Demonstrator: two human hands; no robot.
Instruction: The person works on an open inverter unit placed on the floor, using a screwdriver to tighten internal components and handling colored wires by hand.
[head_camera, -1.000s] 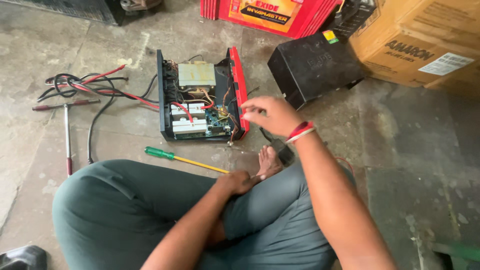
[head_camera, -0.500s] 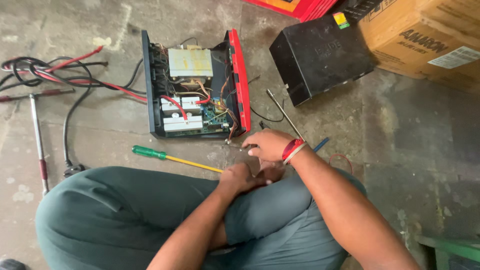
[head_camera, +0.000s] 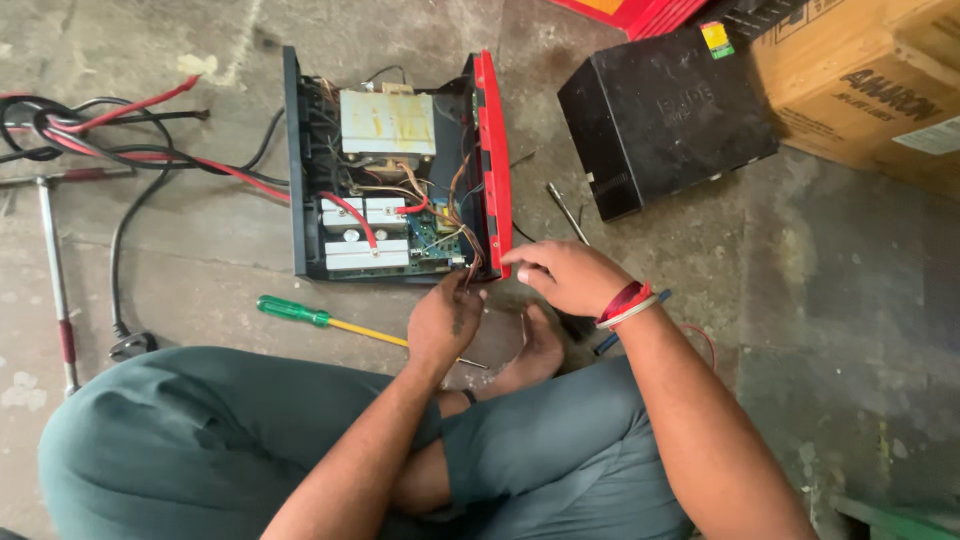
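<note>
An opened black power unit (head_camera: 300, 160) with a red front panel (head_camera: 492, 150) lies on the concrete floor, its circuit boards, transformer and wires exposed. My left hand (head_camera: 445, 320) reaches up to the unit's near right corner, fingertips pinched on loose wires (head_camera: 462, 262) there. My right hand (head_camera: 570, 275), with red and white bands at the wrist, grips the near end of the red panel with thumb and fingers. A green-handled screwdriver (head_camera: 300, 312) with a yellow shaft lies just left of my left hand. I sit cross-legged, and my bare foot (head_camera: 540, 350) lies under both hands.
A black battery box (head_camera: 665, 115) and a cardboard box (head_camera: 860, 90) stand at the right. Red and black cables (head_camera: 100, 130), a plug (head_camera: 130, 345) and a T-handle tool (head_camera: 55, 270) lie at the left. A thin metal rod (head_camera: 567, 212) rests beside the panel.
My left hand rose from my lap to the unit's near corner. My right hand moved from the floor by my foot up to the red panel's end.
</note>
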